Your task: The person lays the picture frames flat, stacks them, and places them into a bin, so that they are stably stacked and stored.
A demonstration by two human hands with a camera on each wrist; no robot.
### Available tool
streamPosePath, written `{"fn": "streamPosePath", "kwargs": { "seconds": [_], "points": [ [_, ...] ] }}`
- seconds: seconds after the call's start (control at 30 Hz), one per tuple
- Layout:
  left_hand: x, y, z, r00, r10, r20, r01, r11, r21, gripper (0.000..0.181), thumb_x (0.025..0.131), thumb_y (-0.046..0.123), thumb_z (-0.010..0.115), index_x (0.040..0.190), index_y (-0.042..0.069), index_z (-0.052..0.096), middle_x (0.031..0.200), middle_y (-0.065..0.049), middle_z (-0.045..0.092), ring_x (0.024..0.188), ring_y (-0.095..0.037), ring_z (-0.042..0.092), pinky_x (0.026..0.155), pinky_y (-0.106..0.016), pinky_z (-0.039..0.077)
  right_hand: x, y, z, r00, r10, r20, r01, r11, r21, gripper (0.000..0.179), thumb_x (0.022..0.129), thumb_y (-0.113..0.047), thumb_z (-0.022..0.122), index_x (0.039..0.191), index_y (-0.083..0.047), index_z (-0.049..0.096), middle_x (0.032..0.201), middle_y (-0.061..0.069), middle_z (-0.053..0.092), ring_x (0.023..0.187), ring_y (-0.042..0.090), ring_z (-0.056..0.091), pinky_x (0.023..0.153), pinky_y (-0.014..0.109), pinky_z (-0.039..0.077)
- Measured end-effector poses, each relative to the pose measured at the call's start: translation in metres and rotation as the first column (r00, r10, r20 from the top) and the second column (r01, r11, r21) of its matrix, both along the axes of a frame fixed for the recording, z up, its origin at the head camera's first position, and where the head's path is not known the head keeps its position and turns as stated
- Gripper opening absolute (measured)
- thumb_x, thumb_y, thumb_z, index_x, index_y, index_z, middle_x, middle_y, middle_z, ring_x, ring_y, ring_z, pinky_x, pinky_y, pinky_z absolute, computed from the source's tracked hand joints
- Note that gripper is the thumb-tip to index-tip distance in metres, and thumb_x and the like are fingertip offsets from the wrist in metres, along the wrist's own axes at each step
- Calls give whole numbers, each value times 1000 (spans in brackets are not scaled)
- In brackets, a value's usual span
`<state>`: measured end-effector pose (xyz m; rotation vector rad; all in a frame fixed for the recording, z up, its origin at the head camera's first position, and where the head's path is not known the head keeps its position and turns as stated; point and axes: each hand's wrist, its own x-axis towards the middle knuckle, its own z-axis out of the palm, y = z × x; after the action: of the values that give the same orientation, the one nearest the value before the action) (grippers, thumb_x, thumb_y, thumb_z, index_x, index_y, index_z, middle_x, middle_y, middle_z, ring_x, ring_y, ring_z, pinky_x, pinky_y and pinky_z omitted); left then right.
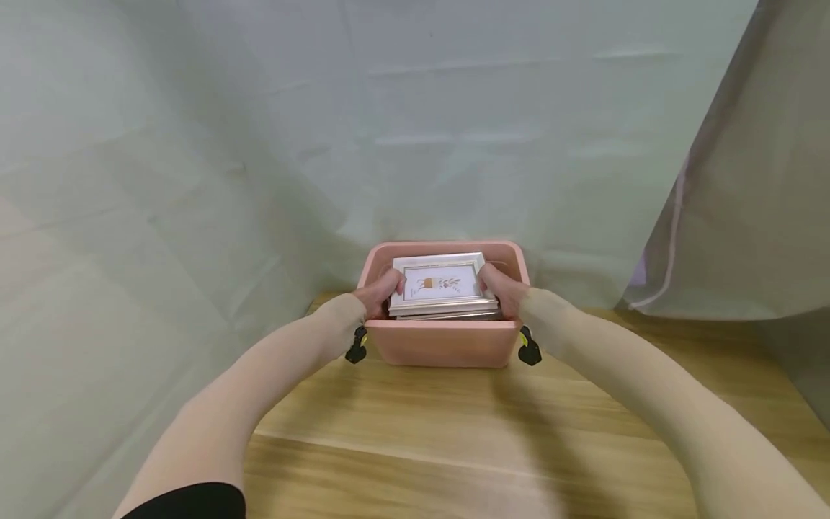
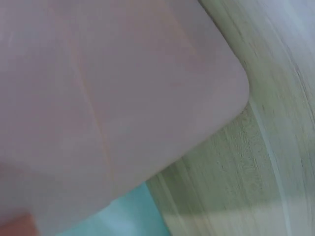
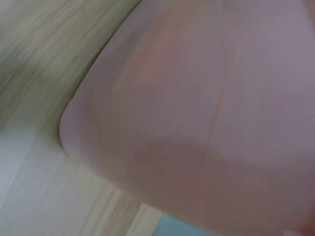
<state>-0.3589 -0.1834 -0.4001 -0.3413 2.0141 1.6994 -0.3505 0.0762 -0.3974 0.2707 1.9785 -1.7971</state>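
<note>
Left hand (image 1: pixel 379 294) and right hand (image 1: pixel 502 292) each curl fingers round short ends of white rectangular picture frame with small plant print (image 1: pixel 443 282), grip snug on both sides

Frame lies flat, centre of frame, atop stack of similar frames inside pink rounded plastic bin (image 1: pixel 444 344)

Judged: frame stiff, light, likely glazed so fragile; smooth moulding may slip; hold by opposite edges, keep level, fingers off glass

Bin stands on pale wooden table (image 1: pixel 454 440); wrist views show only blurred pink bin wall (image 2: pixel 123 98) (image 3: pixel 211 113)

Grey-green fabric backdrop (image 1: pixel 259 108) fills upper frame
</note>
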Motion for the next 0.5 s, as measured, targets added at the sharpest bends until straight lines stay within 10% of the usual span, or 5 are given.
{"fn": "streamPosePath", "kwargs": {
  "seconds": [0.5],
  "points": [
    [-9,10,-12,994,-15,111,24,996,-83,30,87,2,37,112,0,52,107,-9,65,91,-18,64,72,-24,56,-4,3,-13,990,75,116,-95,979,180,36,77,-11,45,112,-2,47,131,10,54,119,27,50,95,32,39]
  ]
}}
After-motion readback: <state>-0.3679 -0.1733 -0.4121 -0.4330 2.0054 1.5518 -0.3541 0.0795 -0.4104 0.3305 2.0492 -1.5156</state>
